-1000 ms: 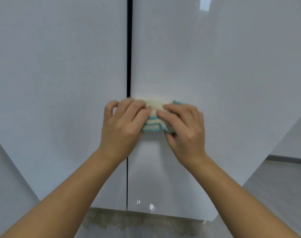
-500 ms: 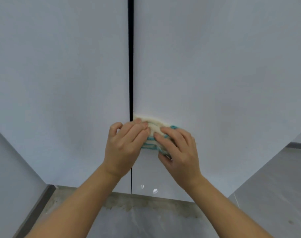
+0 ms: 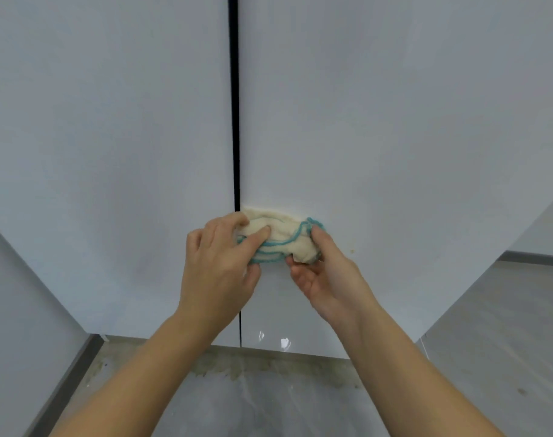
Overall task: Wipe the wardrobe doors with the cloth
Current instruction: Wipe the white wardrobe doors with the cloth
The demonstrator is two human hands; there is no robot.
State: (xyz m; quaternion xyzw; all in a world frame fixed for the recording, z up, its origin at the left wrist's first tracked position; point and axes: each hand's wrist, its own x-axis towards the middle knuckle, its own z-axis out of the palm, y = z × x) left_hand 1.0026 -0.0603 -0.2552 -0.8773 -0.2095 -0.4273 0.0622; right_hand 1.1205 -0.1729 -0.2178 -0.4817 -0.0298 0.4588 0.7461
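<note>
1. Two bare forearms are reaching in from 7 and 5 o'clock, above the mottled grey concrete floor [image 3: 268, 402].
2. The left hand [image 3: 218, 263] is curling its fingers over the near end of the bunched cream cloth with teal stitched edging [image 3: 281, 234] and gripping it. The right hand [image 3: 325, 272] is cupping the other end from below and pinching it.
3. That cloth is sitting between the two hands, slightly toward 6 o'clock from the view's centre. It is pressing on the glossy pale grey right door [image 3: 395, 121], just beside the dark vertical gap [image 3: 235, 121].
4. The matching left door [image 3: 111, 137] is lying at 9 o'clock, and no cloth is touching it.
5. A small yellowish speck [image 3: 351, 251] is showing at the cloth's 4 o'clock.
6. The step looks like regathering the cloth mid-wipe. The next move is probably calling for flattening it and sweeping firmly toward 3 o'clock over the speck.
</note>
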